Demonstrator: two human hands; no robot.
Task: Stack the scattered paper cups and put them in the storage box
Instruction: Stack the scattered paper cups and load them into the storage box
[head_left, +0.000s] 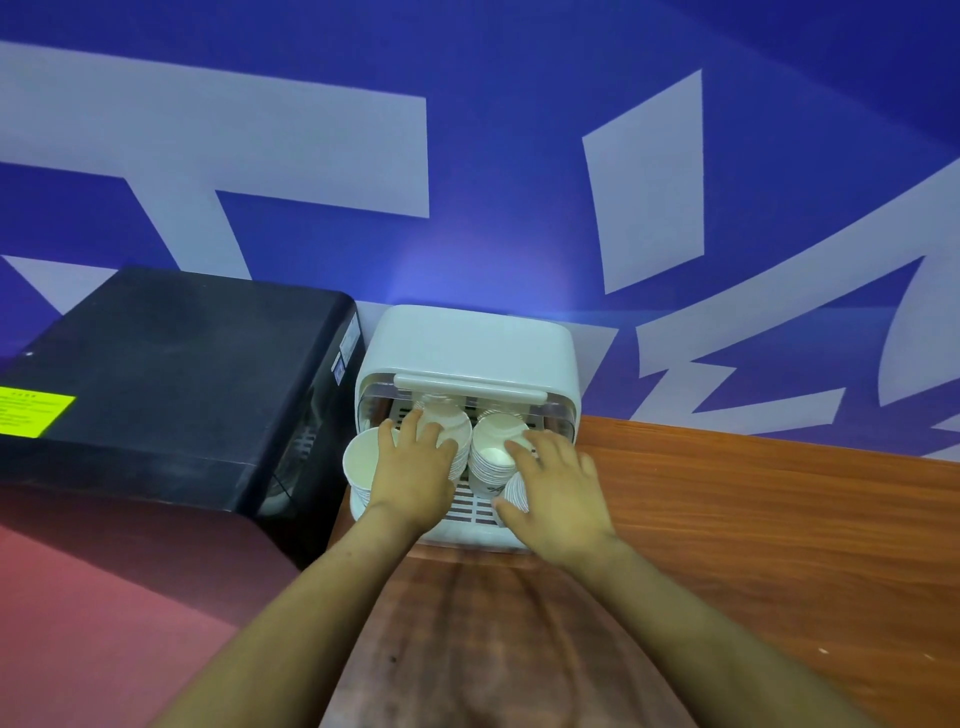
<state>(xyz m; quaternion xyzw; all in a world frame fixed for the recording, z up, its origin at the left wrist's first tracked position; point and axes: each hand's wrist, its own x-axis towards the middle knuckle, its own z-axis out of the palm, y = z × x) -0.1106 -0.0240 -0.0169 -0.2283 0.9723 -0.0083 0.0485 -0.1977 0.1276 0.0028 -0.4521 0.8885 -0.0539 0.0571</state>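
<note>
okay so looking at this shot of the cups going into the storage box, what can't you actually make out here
Head view only:
- Cup count in the paper cup stacks: rims too small, partly under the left hand and right hand.
- Back of the storage box interior: hidden by its raised lid.
- Text on the yellow label: too small.

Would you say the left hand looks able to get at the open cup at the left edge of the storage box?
Probably yes: the open cup stands uncovered right beside the left hand.
</note>
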